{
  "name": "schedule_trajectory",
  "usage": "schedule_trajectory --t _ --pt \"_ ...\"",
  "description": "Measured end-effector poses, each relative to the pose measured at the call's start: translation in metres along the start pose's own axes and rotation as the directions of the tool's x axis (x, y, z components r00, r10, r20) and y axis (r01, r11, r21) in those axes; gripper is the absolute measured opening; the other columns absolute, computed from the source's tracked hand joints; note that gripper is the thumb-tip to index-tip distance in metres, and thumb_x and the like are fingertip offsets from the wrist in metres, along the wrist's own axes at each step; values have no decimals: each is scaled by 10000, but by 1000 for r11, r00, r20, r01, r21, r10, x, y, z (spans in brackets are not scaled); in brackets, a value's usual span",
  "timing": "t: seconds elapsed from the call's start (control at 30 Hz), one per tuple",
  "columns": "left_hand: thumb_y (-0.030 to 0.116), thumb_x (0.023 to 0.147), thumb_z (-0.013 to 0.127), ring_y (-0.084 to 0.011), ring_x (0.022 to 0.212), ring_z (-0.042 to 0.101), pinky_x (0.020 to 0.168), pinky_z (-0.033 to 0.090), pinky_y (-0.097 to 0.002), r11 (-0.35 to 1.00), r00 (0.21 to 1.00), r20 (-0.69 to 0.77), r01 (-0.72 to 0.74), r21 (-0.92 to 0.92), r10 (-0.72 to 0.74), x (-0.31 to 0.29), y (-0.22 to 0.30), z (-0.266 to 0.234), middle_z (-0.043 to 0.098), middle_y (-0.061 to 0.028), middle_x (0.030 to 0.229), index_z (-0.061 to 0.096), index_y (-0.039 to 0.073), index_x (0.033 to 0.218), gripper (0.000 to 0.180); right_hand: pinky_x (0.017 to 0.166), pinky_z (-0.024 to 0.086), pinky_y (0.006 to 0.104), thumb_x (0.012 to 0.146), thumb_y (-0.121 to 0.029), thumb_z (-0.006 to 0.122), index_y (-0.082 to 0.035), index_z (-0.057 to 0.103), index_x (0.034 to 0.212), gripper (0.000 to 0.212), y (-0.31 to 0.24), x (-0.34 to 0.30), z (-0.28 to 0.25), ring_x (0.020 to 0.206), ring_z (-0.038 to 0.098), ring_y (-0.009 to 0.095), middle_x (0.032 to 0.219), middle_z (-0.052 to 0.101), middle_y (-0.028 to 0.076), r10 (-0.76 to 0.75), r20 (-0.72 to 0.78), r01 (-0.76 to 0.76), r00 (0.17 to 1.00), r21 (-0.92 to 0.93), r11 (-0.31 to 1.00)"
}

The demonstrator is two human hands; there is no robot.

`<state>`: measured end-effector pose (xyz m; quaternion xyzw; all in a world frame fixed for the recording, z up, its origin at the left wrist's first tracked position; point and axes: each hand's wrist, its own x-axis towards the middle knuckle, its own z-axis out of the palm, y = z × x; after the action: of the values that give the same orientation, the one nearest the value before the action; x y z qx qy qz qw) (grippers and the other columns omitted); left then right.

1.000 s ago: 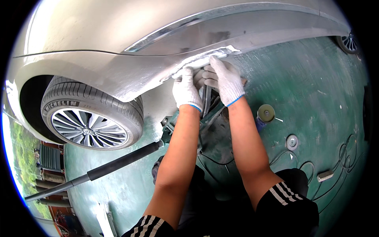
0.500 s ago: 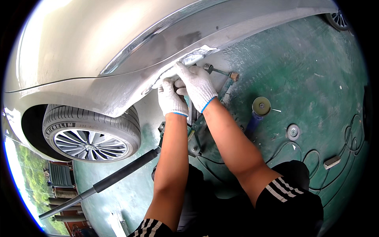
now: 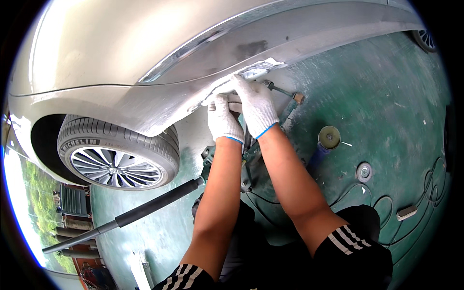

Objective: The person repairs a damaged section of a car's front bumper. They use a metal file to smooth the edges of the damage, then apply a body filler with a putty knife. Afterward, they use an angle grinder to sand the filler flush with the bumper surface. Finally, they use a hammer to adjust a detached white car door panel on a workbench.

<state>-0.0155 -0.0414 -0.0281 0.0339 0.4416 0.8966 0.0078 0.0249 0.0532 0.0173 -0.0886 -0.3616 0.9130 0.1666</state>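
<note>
While the gloved left hand [image 3: 225, 119] and right hand [image 3: 255, 107] rested, fingers bent, at the silvery patch [image 3: 261, 70] on the sill [image 3: 328, 38] of the car [image 3: 111, 43], whether either grasped anything could not be told. Pale lettering [image 3: 80, 144] curved along the tyre [image 3: 123, 130], and an emblem [image 3: 114, 170] marked the wheel [image 3: 133, 168].

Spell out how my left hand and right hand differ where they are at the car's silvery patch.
Place: the right hand sits higher in the picture; the left hand is lower and closer to the near wheel.
Angle: the right hand slants in from the lower right, while the left hand points almost straight up.
Shared: both wear blue-edged white gloves and are at the silvery patch, with some fingers hidden.
</note>
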Motion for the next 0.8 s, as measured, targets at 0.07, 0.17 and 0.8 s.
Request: schedule_trajectory --t 0.07,0.17,0.8 --pt "229 1076 678 -218 979 705 894 609 -392 1000 999 42 9 -11 -8 -4 3 2 718 -96 1124 602 101 1279 251 657 614 274 987 -371 788 66 729 1080 451 -1 -1 -1 782 738 169 941 749 109 37 -16 -37 999 10 999" --pt "217 1064 699 -218 958 708 854 616 -384 993 995 90 57 -101 -48 -9 9 -1 723 -96 1098 611 98 1257 243 687 615 276 976 -361 805 52 701 1149 460 3 -4 0 828 734 176 973 734 103 61 -6 -60 998 61 996" --pt "447 1025 648 -296 1172 692 1037 534 -466 815 733 493 574 -80 -468 -57 -94 36 744 -104 1204 699 61 1243 446 786 540 255 1000 -185 752 -16 661 1329 381 3 -86 -172 909 638 72 1079 712 0 -80 -222 57 972 -107 993"
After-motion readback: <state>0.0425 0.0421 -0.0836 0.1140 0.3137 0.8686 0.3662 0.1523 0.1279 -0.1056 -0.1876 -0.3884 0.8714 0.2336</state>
